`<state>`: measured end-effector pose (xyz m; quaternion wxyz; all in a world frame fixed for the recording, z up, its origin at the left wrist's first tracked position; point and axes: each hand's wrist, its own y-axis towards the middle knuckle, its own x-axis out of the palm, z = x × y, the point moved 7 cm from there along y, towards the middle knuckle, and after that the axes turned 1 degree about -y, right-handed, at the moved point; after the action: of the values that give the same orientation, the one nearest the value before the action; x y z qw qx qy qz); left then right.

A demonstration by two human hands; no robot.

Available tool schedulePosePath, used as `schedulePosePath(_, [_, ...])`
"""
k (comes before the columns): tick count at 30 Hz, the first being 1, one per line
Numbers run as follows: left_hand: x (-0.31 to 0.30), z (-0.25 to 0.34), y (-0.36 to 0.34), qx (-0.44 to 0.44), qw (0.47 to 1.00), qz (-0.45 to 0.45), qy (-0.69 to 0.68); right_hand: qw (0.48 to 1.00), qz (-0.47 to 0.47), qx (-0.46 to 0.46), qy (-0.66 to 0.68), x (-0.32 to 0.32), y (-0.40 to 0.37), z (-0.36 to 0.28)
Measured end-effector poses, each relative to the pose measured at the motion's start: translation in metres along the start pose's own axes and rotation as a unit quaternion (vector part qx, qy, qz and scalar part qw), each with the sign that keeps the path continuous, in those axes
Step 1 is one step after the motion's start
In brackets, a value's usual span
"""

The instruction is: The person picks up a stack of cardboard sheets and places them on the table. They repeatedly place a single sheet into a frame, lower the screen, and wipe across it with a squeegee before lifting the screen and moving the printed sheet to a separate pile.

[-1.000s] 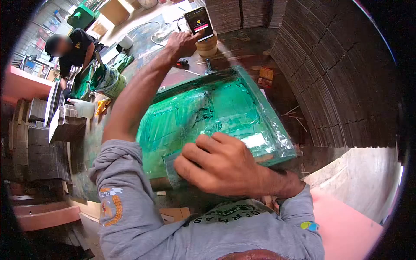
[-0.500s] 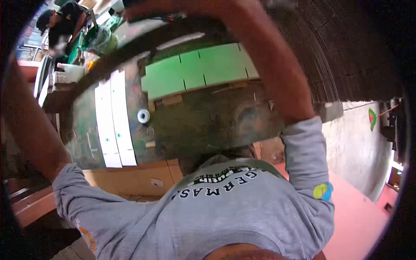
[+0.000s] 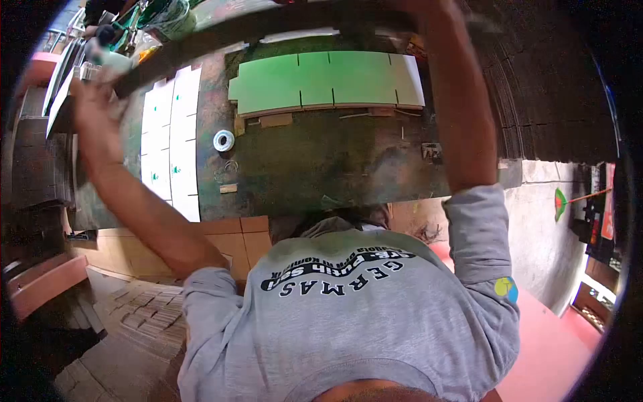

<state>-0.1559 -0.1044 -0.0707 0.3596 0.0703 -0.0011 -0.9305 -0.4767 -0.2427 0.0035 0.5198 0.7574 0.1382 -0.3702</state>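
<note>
My left hand (image 3: pixel 99 127) is raised at the upper left, beside the left end of a long dark bar or shelf edge (image 3: pixel 268 25). Motion smears its fingers, so any grip is hidden. My right hand (image 3: pixel 429 8) is at the top edge near the bar's other end, mostly cut off. Below the bar, a stack of green sheets with dark slits (image 3: pixel 274 84) lies across the dark worktable (image 3: pixel 301 161). To its left are long white strips with small green marks (image 3: pixel 155 141). A roll of tape (image 3: pixel 224 141) sits between them.
A small light block (image 3: pixel 228 189) lies near the table's front edge. Stacked brown sheets rise at right (image 3: pixel 549 87) and lie on the floor at lower left (image 3: pixel 144 308). A green bucket (image 3: pixel 175 17) stands at the upper left. A pink surface (image 3: pixel 536 335) is at my right.
My left arm has swung inward, bringing the hand into view near the bar's left end. My right hand has moved right along the top. A person at upper left has mostly left view.
</note>
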Motion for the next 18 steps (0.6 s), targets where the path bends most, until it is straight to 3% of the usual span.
schedulePosePath(1, [0.004, -0.028, -0.001, 0.005, 0.997, -0.010, -0.078, 1.000, 0.012, 0.002, 0.000, 0.003, -0.017, -0.003])
schedulePosePath(3, [0.021, -0.066, -0.023, -0.081, 0.983, -0.098, -0.135, 0.999, 0.041, 0.021, 0.022, 0.009, -0.053, -0.016])
schedulePosePath(6, [0.013, -0.109, -0.051, -0.153, 0.973, -0.066, -0.160, 0.993, 0.116, -0.010, -0.006, 0.029, -0.115, -0.029])
schedulePosePath(9, [0.009, -0.149, -0.080, -0.216, 0.966, -0.072, -0.124, 0.993, 0.035, 0.110, 0.029, 0.045, -0.142, -0.012])
schedulePosePath(11, [0.012, -0.175, -0.095, -0.272, 0.953, -0.075, -0.113, 0.994, 0.033, 0.100, 0.006, 0.046, -0.135, 0.007])
schedulePosePath(13, [0.015, -0.179, -0.106, -0.243, 0.968, -0.052, -0.029, 0.994, 0.014, 0.100, 0.038, 0.059, -0.127, 0.041])
schedulePosePath(16, [0.006, -0.222, -0.086, -0.189, 0.977, -0.070, 0.063, 0.989, -0.063, 0.123, -0.043, 0.088, -0.113, 0.094])
schedulePosePath(17, [0.008, -0.225, -0.082, -0.147, 0.976, -0.092, 0.132, 0.989, -0.076, 0.081, -0.095, 0.106, -0.119, 0.114])
schedulePosePath(18, [0.013, -0.210, -0.086, -0.162, 0.970, -0.079, 0.164, 0.984, -0.090, 0.038, -0.146, 0.121, -0.124, 0.125])
